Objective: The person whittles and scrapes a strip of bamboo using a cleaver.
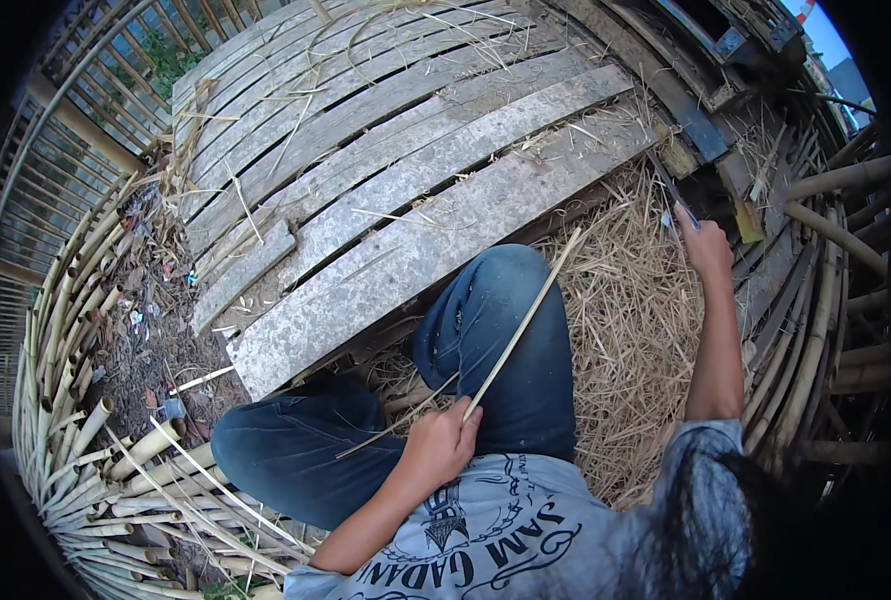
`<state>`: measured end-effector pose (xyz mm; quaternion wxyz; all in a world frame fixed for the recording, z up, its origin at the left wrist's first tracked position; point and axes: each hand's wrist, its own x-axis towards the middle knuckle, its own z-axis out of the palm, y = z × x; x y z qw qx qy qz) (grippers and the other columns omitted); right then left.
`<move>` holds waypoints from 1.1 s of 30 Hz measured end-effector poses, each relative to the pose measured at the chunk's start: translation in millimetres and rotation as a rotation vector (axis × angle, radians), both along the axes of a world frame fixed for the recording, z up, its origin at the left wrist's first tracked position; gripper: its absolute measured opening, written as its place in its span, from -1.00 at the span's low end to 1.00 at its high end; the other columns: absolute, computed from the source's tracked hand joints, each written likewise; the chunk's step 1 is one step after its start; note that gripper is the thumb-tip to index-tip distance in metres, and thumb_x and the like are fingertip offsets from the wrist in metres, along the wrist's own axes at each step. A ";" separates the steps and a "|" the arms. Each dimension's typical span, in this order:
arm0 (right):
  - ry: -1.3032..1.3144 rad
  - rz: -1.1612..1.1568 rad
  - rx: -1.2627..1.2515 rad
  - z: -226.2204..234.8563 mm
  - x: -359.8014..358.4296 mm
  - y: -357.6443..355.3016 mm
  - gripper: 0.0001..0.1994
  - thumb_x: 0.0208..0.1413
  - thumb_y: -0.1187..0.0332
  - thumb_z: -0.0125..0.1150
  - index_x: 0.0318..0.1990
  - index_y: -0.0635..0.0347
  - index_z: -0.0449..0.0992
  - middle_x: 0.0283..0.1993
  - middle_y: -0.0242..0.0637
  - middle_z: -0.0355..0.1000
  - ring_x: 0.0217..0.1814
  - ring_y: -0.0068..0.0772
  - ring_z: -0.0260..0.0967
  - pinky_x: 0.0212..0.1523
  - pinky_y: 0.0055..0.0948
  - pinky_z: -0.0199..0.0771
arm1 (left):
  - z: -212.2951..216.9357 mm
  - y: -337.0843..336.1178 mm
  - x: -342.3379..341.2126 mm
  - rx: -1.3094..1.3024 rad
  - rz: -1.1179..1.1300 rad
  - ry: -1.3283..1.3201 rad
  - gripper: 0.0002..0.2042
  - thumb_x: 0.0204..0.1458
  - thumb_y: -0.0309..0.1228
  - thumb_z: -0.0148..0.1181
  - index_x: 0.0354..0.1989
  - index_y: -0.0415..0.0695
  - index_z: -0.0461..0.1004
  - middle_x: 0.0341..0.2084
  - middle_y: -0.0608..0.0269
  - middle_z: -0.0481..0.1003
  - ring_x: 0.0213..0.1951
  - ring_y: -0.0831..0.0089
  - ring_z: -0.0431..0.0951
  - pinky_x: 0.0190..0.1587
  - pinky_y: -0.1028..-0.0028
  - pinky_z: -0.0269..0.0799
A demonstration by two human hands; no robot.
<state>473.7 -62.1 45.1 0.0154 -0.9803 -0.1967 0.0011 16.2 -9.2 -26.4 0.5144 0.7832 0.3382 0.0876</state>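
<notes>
My left hand [441,442] is closed round a thin, pale bamboo strip [522,325], which slants up and to the right across my raised knee. Behind that hand a second, darker thin strip [386,431] runs over my lap; I cannot tell whether the fingers hold it too. Off to the right, my right hand [706,245] grips a knife [669,182], its dark narrow blade angled up and left towards the corner of the wooden platform. The knife and the bamboo strip are well apart. Most of the knife's handle is hidden in the fist.
A slatted wooden platform [406,240] with loose fibres on it lies in front of me. Pale shavings [631,330] heap to my right. Bundled bamboo poles [136,465] lie at left, beside a bamboo fence [76,110]. More poles [816,330] stand at right near old timber.
</notes>
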 end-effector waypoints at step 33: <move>0.434 0.986 0.017 -18.2 -231.5 -6.0 -0.29 -0.13 -0.38 0.19 -0.64 0.25 0.46 -0.75 -0.08 0.36 -0.67 -0.03 0.44 -0.61 -0.19 0.44 | 9.5 11.9 20.2 -0.032 -0.006 0.065 -0.78 0.19 -0.31 0.01 -0.31 -0.21 0.47 -0.70 -0.13 0.44 -0.56 -0.12 0.50 -0.46 0.02 0.39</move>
